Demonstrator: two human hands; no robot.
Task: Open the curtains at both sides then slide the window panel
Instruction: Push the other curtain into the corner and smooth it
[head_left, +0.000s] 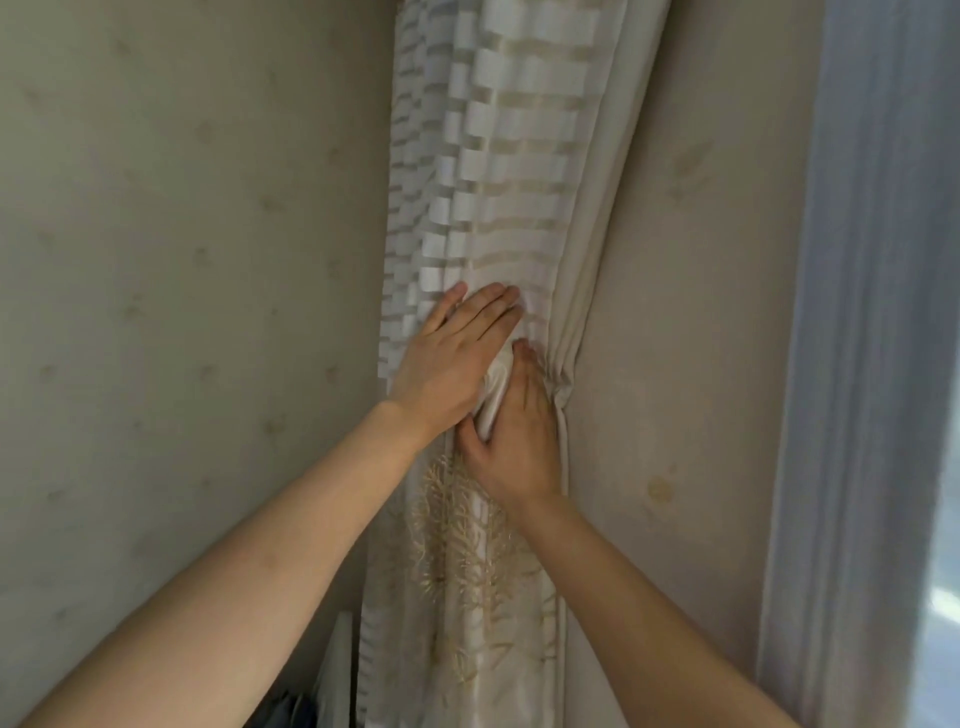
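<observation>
A gathered curtain (498, 171), cream with white woven bands above and gold tree embroidery below, hangs bunched in the room's corner. My left hand (452, 358) lies flat on the bunch with its fingers together, pressing it toward the corner. Just below and to the right, my right hand (514, 441) is closed on a white fabric band (493, 395), likely a tieback, that runs around the bunch. The plain beige lining (587, 249) is pinched into folds at the right of my right hand. The window frame (857, 364) shows as a pale strip at the far right.
Patterned beige wallpaper covers the left wall (182, 260) and the wall section (691, 312) between curtain and window. A white edge and something dark (306, 696) stand low in the corner beside the curtain's foot.
</observation>
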